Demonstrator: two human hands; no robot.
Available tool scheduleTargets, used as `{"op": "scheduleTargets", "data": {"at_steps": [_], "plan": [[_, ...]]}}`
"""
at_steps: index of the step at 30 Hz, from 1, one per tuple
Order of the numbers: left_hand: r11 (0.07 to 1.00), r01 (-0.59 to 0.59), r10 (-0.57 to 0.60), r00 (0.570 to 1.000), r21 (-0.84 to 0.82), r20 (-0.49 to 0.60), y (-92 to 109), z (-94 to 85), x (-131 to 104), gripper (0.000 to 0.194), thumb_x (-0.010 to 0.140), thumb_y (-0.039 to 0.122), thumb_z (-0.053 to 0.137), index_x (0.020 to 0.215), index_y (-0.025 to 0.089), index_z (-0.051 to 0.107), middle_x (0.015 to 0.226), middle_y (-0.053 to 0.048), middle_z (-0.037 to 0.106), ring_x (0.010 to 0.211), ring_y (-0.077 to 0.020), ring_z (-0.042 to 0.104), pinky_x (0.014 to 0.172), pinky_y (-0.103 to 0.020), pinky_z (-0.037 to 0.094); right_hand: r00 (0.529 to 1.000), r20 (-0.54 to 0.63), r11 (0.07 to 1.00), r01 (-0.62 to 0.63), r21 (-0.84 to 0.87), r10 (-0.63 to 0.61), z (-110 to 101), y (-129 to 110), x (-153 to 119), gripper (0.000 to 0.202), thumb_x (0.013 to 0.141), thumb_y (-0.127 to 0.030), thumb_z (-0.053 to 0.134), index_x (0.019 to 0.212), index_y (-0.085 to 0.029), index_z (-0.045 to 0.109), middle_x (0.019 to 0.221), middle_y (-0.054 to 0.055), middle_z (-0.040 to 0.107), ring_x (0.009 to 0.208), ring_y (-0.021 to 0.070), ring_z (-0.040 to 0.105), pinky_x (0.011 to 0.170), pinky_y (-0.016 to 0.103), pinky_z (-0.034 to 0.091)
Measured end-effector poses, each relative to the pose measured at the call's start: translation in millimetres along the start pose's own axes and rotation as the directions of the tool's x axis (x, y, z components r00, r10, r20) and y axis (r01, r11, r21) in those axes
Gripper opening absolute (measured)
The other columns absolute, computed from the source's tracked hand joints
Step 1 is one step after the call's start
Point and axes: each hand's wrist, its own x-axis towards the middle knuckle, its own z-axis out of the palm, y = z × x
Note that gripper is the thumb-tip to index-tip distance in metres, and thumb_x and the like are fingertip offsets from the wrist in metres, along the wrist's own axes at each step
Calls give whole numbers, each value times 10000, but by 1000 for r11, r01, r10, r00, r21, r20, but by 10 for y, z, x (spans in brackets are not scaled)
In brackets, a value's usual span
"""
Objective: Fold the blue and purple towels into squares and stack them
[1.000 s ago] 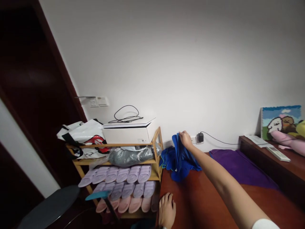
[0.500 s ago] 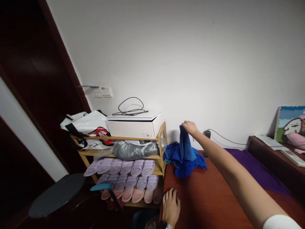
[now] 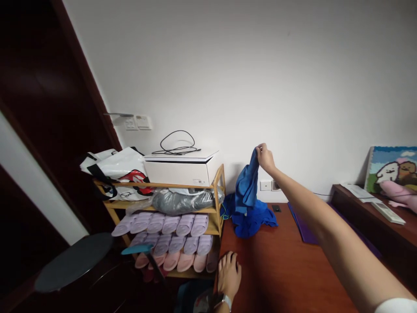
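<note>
My right hand (image 3: 266, 159) pinches the top of a blue cloth (image 3: 246, 187) and holds it up near the wall. The lower part of the cloth hangs onto a brighter blue heap of fabric (image 3: 252, 222) at the table's far left corner. Whether the two are one piece, I cannot tell. My left hand (image 3: 229, 274), with a watch on its wrist, lies flat on the left edge of the reddish-brown table (image 3: 286, 265), its fingers a little apart and nothing in them.
Left of the table stands a wooden rack (image 3: 216, 217) with slippers, a white box (image 3: 177, 171) and a bag (image 3: 120, 167). A purple item (image 3: 308, 228) lies under my right arm. A stool (image 3: 74, 261) is at lower left.
My right hand has risen, lifting the blue cloth higher off the heap. My left hand still rests on the table edge. The view has shifted slightly.
</note>
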Motion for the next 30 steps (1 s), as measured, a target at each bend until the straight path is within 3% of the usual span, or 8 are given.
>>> {"op": "scheduleTargets", "data": {"at_steps": [6,12,15,19,22,25,27,30], "plan": [[1000,-2,1,1000,-7,-3,-10,17,3,431,942,130,464,1292,212,703,1348,-85,686,1288,-251,584,1136,-422,401,999,38,992,33,124,-37,-190,-55,82,210,1079,-378,450,1132,-217,575,847,58,744,784,203,720,820,339,537],[1000,6,-6,1000,-5,-20,17,7,22,400,937,124,498,1260,216,715,1330,-77,697,1253,-246,606,1123,-410,415,980,-197,952,43,304,19,-450,-129,85,263,1023,-486,489,1072,-239,565,950,50,717,828,194,679,829,363,545],[999,-9,8,1000,-33,-28,30,-2,28,376,937,145,502,1241,208,716,1303,-83,707,1242,-255,613,1108,-416,432,983,-180,917,48,396,26,-737,-181,49,250,981,-485,535,1009,-237,550,953,26,682,805,169,640,840,363,538],[985,14,-22,999,-173,-45,-10,-50,47,383,956,248,519,1302,197,674,1304,-101,708,1248,-277,624,1113,-455,456,986,-165,833,100,543,-10,-1276,-380,-106,190,972,-428,524,915,-246,522,858,-13,594,753,143,589,803,331,514],[921,45,-69,996,-386,-49,35,-259,161,434,980,375,530,1377,224,621,1366,-109,676,1286,-278,629,1116,-463,487,994,-62,766,113,633,-95,-1721,-637,-364,271,986,-495,505,879,-248,531,814,-15,574,754,148,568,749,307,499],[820,-37,-40,992,-571,-121,350,-637,382,561,988,438,566,1511,248,495,1532,-115,564,1436,-265,524,1200,-466,432,965,136,781,95,617,-224,-2113,-894,-724,341,915,-561,644,889,-225,591,817,-9,603,751,144,557,706,296,481],[759,-161,72,984,-630,-164,709,-867,524,665,968,413,625,1576,248,413,1615,-109,489,1503,-256,449,1244,-462,385,908,288,836,109,539,-303,-2325,-1005,-970,358,827,-518,776,938,-203,647,831,-7,629,746,137,556,688,291,469],[705,-247,237,966,-664,-107,1255,-1012,591,518,930,271,649,1443,242,586,1446,-99,662,1371,-260,598,1173,-450,476,816,466,909,160,385,-341,-2603,-1033,-1276,377,790,-473,825,1003,-190,698,851,0,673,748,137,573,683,290,468]]}}
